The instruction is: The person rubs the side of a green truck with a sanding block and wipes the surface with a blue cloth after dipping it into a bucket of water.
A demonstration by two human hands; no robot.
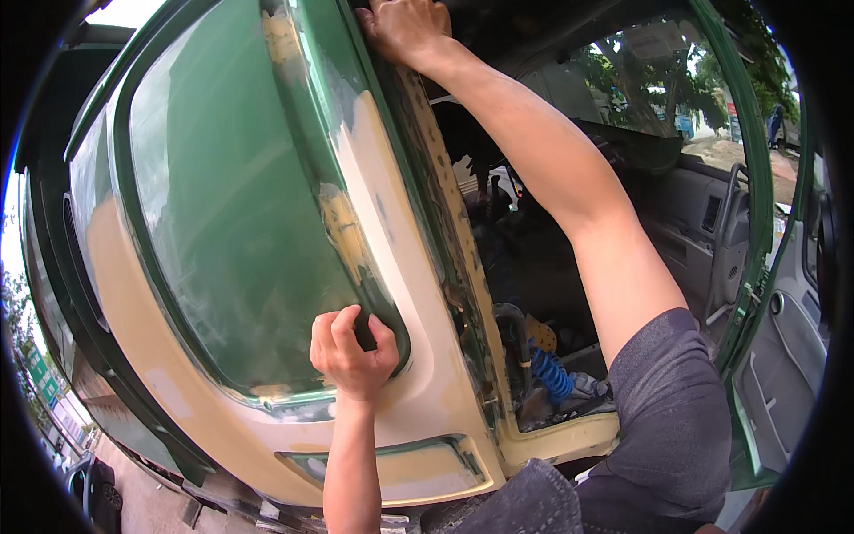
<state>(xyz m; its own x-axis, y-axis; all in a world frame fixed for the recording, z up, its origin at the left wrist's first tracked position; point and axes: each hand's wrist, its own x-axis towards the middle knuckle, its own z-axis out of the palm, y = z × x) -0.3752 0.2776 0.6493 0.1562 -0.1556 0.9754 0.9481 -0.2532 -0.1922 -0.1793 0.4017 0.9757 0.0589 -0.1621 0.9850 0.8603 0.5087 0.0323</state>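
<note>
Green panel [231, 196] = big inset area on the cab's side, ringed by cream border [414, 320], mostly on its R & bottom edges. L hand [354, 356] is at panel's lower R corner, back of hand up, fingers curled & close tog., thumb apart from them; dark patch in the gap, can't tell if it's a held thing or shadow. R hand [407, 28] is up past panel's top R, at upper end of the doorpost [438, 169], partly cut off by pic edge; fingers look bent, tips hidden, so can't tell if pinching or just resting. Tan patches [342, 227] run along panel's R edge, w/ bare-looking streaks nearby. Below panel: narrow recess [418, 463], green & cream. R of panel, past doorpost: dark cab interior w/ blue coil [551, 376] low down; further R, open door [787, 356], grey inside. Lower L of panel: dark parked car [93, 494].
</note>
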